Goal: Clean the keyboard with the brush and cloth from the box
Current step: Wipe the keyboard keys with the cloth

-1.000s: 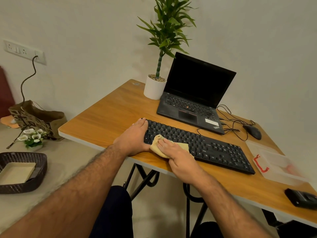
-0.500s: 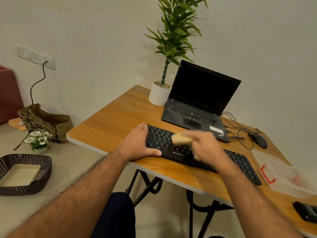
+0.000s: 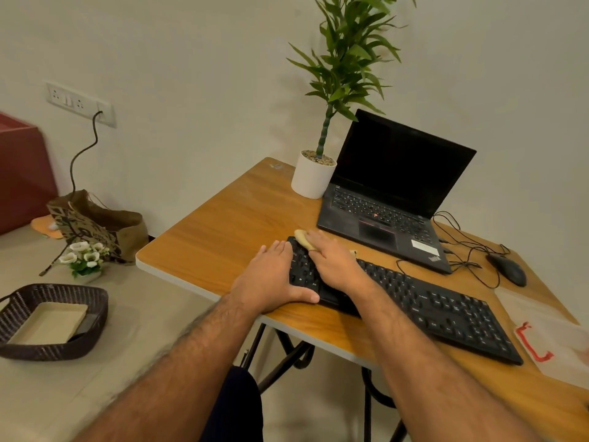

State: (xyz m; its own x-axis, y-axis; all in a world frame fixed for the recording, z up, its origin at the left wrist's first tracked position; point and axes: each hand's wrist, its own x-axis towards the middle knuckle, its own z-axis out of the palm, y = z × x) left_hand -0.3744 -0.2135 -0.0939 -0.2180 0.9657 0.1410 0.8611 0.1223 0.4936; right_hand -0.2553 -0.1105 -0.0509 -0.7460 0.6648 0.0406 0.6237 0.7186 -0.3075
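Right hand (image 3: 331, 261) presses the cloth (image 3: 302, 239) flat-fingered onto the far-left corner of the keyboard (image 3: 414, 298), whose long axis runs rightward along the bench (image 3: 223, 237), unwiped keys lying to its right, while left hand (image 3: 271, 282) lies flat, bracing the left end.

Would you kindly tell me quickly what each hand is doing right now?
Left hand: open, resting flat on the left end of the keyboard.
Right hand: pressing the cloth onto the keys; whether its fingers grip it cannot be told.
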